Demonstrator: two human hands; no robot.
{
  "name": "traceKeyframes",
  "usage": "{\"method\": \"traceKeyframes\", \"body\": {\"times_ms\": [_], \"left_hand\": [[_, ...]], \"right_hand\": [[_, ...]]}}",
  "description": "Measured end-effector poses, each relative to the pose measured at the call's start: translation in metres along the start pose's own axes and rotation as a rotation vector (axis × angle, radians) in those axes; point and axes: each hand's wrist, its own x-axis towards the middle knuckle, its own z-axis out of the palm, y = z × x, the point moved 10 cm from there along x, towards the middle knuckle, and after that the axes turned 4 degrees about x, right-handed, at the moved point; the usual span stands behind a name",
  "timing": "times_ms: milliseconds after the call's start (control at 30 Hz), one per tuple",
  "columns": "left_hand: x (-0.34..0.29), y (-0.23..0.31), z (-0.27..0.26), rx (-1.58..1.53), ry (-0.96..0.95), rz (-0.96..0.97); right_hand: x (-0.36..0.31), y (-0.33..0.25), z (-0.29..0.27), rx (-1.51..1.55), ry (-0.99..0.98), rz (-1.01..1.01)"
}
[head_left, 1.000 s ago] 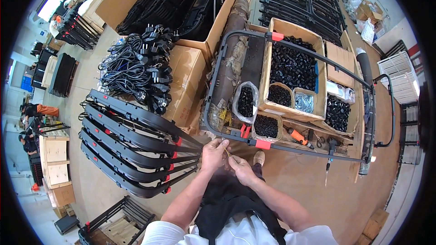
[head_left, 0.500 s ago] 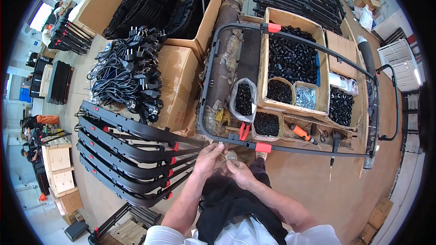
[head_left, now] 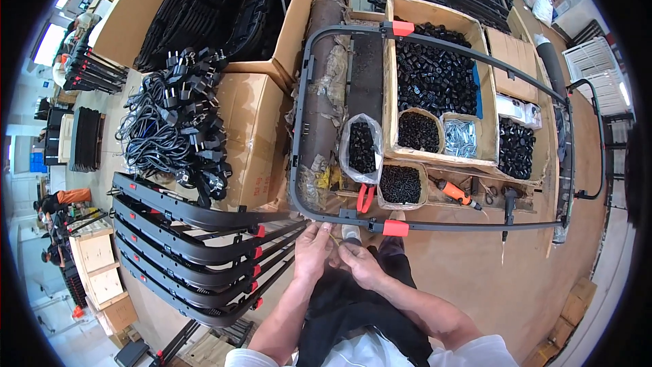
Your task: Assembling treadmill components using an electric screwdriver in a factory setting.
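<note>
Black tubular frame (head_left: 435, 225) is lying just above our left hand (head_left: 312, 253) and right hand (head_left: 360, 265), which are pinching something small together at lower centre.

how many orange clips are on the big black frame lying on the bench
3. One orange clip sits on the far rail of the frame, one on the near rail just beyond the hands, and one hangs left of it. Boxes may hide others.
</note>
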Motion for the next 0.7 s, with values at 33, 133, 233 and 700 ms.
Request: {"method": "traceKeyframes", "body": {"times_ms": [33,133,233,700], "left_hand": [[0.0,0.002,-0.003,0.003,-0.002,-0.003],[-0.003,-0.002,0.001,-0.011,-0.087,-0.102],[-0.002,0.006,0.001,0.06,-0.051,-0.064],[0.002,0.002,-0.002,0.035,-0.003,-0.073]], "right_hand": [[0.001,0.001,-0.001,0.002,0.013,0.005],[0.004,-0.001,0.0,-0.012,0.03,-0.003],[0.006,0.002,0.002,-0.013,0.019,0.016],[0.007,0.001,0.018,0.057,0.027,0.036]]}}
